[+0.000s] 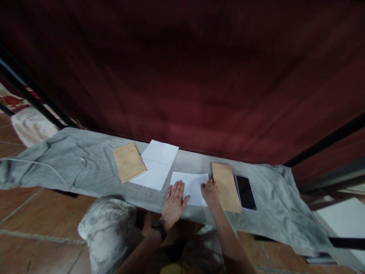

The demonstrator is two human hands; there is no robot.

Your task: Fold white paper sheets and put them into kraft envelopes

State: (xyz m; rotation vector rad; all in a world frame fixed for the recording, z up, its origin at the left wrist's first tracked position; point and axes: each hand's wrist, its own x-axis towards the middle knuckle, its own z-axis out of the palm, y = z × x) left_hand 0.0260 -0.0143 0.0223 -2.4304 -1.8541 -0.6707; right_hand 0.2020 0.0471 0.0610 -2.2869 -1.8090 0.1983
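Left hand point(173, 203), fingers slightly spread, presses the smooth rectangular white sheet point(194, 183); right hand point(210, 191), curled, touches its right edge.

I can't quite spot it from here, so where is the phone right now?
In the head view, the phone lies toward the right of the grey cloth, just right of the brown envelopes.

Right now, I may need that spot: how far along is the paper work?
Looks done: a fold in the smaller white paper. In hand: that paper, under the flat left hand, the right hand at its edge. Apparently left: the larger sheet, creased but lying open, and the brown envelopes either side.
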